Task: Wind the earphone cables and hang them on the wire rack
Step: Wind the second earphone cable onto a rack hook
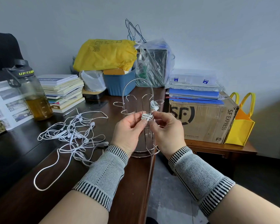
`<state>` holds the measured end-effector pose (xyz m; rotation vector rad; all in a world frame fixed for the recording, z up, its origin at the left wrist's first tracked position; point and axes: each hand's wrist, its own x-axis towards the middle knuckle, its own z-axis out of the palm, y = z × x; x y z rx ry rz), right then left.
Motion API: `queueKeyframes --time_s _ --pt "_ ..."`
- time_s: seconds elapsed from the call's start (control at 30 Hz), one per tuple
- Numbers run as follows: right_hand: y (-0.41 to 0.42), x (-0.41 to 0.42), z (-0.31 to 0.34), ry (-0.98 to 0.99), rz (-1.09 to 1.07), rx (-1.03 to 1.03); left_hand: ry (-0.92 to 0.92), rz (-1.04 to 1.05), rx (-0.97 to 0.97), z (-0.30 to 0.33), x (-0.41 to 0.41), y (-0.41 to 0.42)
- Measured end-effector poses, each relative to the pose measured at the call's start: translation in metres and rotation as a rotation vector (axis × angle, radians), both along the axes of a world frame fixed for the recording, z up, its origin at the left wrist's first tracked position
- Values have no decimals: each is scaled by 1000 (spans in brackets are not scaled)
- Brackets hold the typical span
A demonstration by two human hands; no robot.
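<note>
Grip: left hand [129, 126] and right hand [166, 126] pinch wound bundle [146, 116] mid-frame | done: one bundle [154, 105] seemingly hangs on wire rack [137, 97] | left: tangled cables [73, 135] on surface [120, 183], lower left

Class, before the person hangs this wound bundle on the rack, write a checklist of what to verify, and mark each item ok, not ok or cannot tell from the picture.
1. The wound earphone bundle is held: ok, the left hand and right hand both pinch it.
2. The bundle is tied off so it will not unwind: cannot tell.
3. The wire rack stands upright on the desk: ok.
4. A free hook is available: ok, the left hook is bare; the right hook already carries a hung bundle.
5. The loose earphone cables lie clear of the rack's base: ok, they lie to its left.
</note>
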<state>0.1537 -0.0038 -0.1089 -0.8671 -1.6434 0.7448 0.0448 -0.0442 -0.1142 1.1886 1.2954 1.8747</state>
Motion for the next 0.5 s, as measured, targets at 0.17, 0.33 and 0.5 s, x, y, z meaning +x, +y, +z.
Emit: queueKeyframes --time_s 0.17,0.33,0.5 --pt "-1 4 0 27 67 -56 -4 -55 -12 2 1 -3" --pt "-4 6 3 95 119 -97 85 52 -27 1 1 -2" --pt "-7 5 5 165 174 -167 59 115 -59 -1 -1 -1"
